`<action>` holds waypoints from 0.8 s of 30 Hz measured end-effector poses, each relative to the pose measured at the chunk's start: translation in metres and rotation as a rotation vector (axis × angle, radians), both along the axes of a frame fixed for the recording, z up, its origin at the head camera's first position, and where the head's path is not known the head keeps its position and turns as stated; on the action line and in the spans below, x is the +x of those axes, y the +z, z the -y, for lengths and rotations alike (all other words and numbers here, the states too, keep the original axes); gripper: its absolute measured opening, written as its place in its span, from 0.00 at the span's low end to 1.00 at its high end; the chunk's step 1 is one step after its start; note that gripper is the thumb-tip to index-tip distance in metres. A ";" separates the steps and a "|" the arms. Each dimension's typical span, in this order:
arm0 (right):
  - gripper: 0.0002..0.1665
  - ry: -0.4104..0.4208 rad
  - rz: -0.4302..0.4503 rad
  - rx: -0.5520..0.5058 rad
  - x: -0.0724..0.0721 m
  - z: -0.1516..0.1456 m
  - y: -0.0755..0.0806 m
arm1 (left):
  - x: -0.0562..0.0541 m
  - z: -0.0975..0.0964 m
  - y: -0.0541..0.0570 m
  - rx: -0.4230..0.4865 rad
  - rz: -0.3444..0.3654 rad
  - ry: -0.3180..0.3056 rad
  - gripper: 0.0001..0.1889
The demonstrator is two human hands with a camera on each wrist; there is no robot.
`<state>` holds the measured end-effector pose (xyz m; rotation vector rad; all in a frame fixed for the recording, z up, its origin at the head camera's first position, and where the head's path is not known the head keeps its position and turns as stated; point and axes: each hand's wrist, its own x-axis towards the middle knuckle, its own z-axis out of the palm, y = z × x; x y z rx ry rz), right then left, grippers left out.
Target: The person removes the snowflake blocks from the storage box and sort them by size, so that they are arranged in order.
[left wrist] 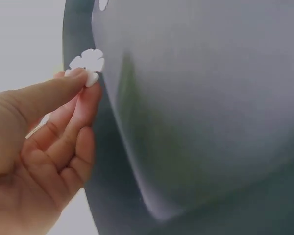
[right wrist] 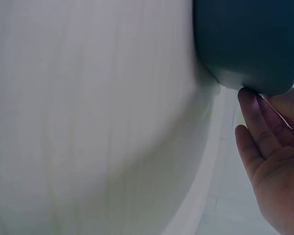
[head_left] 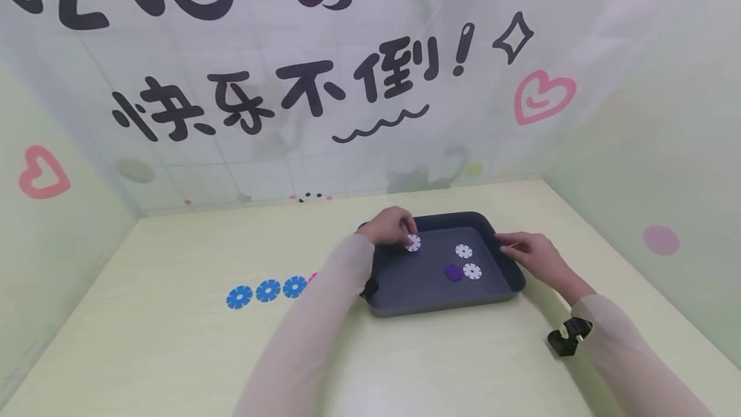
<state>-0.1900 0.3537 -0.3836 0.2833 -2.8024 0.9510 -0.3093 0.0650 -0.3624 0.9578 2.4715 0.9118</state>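
Over the left part of a dark grey tray, my left hand pinches a white notched plastic disc between thumb and fingers. Another white edge shows behind those fingers, too covered to identify. At the tray's right side, my right hand holds the rim. In the right wrist view its fingertips touch the tray's outer wall; the thumb is mostly hidden there. Two white discs and a purple disc lie inside the tray toward the right.
Several blue discs lie in a row on the pale wooden table, left of the tray. A pink disc at the row's end is partly behind my left sleeve. Printed walls stand behind and at both sides.
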 end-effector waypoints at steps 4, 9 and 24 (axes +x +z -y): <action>0.19 -0.005 -0.005 0.001 0.001 -0.001 -0.001 | 0.002 0.011 0.011 -0.003 -0.031 -0.023 0.07; 0.18 0.003 -0.014 -0.001 0.002 -0.002 -0.002 | 0.005 0.027 0.026 -0.016 -0.046 -0.035 0.08; 0.19 0.016 -0.017 -0.001 0.001 -0.001 0.000 | 0.015 0.126 0.043 -0.049 -0.069 -0.001 0.07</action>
